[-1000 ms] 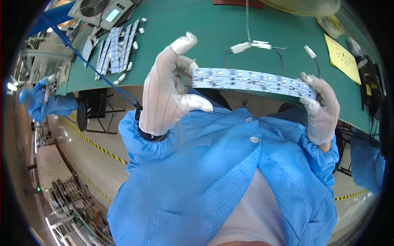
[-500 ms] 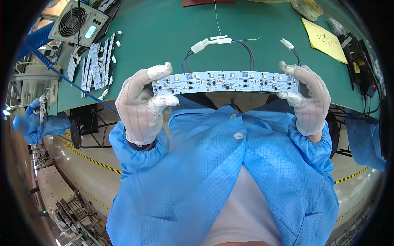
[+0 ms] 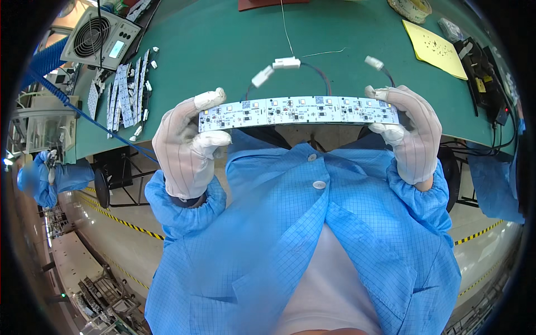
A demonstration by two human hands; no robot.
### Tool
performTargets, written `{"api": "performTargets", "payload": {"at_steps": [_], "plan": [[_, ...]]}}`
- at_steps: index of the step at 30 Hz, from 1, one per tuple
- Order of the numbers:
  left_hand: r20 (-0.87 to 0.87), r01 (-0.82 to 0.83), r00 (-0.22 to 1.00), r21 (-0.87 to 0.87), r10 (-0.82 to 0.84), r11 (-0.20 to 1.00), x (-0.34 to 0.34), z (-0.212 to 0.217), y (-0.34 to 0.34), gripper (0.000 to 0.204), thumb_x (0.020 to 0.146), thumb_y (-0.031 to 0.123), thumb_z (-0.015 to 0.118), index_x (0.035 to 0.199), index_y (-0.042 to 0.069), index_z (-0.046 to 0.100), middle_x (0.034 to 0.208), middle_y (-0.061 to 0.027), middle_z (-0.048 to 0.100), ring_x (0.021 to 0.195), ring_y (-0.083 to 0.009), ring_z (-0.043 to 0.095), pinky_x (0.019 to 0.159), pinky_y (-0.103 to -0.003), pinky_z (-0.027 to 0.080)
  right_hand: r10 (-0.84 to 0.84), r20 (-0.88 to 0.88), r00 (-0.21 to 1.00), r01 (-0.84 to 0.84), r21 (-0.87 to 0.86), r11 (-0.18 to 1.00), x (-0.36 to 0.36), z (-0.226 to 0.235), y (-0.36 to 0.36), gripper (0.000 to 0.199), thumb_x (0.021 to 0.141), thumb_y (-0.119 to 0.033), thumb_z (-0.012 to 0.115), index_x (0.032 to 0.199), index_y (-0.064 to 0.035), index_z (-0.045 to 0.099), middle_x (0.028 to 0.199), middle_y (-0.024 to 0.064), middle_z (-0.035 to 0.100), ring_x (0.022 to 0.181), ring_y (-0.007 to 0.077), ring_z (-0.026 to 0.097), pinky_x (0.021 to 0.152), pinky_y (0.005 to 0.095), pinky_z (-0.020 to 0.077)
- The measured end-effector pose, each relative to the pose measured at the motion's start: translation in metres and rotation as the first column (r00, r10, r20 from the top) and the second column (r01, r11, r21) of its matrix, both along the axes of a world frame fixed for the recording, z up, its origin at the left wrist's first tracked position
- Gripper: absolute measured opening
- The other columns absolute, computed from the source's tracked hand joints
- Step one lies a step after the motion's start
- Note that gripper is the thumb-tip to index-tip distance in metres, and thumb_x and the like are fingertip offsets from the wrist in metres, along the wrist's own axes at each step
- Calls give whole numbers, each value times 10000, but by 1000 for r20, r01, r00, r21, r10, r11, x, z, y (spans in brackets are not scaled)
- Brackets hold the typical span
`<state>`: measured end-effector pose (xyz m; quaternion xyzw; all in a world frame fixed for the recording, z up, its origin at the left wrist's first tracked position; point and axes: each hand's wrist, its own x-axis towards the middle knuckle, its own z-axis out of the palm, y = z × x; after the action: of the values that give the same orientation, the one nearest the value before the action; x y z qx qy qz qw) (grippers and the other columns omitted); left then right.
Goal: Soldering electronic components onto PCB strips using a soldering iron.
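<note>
A long, narrow white circuit board (image 3: 298, 110) is held at the middle of the near edge of a green table (image 3: 223, 50), which is the landmark here. The board's long axis runs left to right, nearly level and along that table edge; its face, dotted with small components, is turned up to the camera. Whether its underside touches the table cannot be told.

The gloved left hand (image 3: 181, 139) grips the board's left end, fingers at the far long edge and thumb at the near one. The gloved right hand (image 3: 416, 134) grips the right end in the same way.

Beyond the board, farther in on the table, white connectors (image 3: 286, 63) sit on thin coloured wires. Another white connector (image 3: 373, 62) points away from the table's near edge, its wires passing behind the right fingers.

On the table's left side lie similar board strips (image 3: 127, 95), with a grey fan unit (image 3: 100, 40) behind them. A yellow sheet (image 3: 435, 50) lies on the table's right side.
</note>
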<state>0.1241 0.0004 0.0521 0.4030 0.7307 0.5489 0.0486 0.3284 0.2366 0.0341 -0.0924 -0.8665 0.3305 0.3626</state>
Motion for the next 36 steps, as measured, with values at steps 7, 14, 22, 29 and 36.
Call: {"api": "performTargets", "payload": {"at_steps": [7,14,22,29,36], "plan": [[-155,-45,987,-2,44,999,-7,-2,-6,582,843,584,651,861,3,663,745,-76,633,663,-197,610,601,-308,464,-137,43,990,138,-12,990,1,-1,-5,229,755,-169,775,943,-57,708,818,69,679,732,219,629,700,323,498],[-283,-106,956,-65,83,992,-4,-1,-5,581,833,603,640,819,22,648,762,-90,635,688,-265,623,634,-334,481,-176,40,984,175,15,984,4,-9,-4,257,733,-118,784,967,-53,700,877,85,682,769,236,633,733,327,505],[-312,-104,946,-46,85,994,0,1,-4,554,741,565,738,849,27,659,783,-73,653,716,-228,643,653,-324,501,-133,36,990,135,-73,988,2,-9,-5,222,775,-123,744,972,-37,687,891,98,693,789,246,642,742,329,507],[208,8,978,22,-13,1000,10,5,4,439,883,385,685,1067,-12,649,857,-69,640,668,-109,623,512,-212,440,-61,-37,997,62,34,997,-5,-5,-6,241,803,-146,693,1026,-54,676,905,90,704,762,248,638,724,342,502],[198,82,975,106,-101,991,10,-1,8,598,905,485,644,1219,-21,588,910,-87,620,629,-73,531,501,-162,404,48,-51,998,-55,-142,988,-5,-8,-4,507,717,-205,798,1157,-28,619,1103,116,701,963,248,667,847,342,528]]}}
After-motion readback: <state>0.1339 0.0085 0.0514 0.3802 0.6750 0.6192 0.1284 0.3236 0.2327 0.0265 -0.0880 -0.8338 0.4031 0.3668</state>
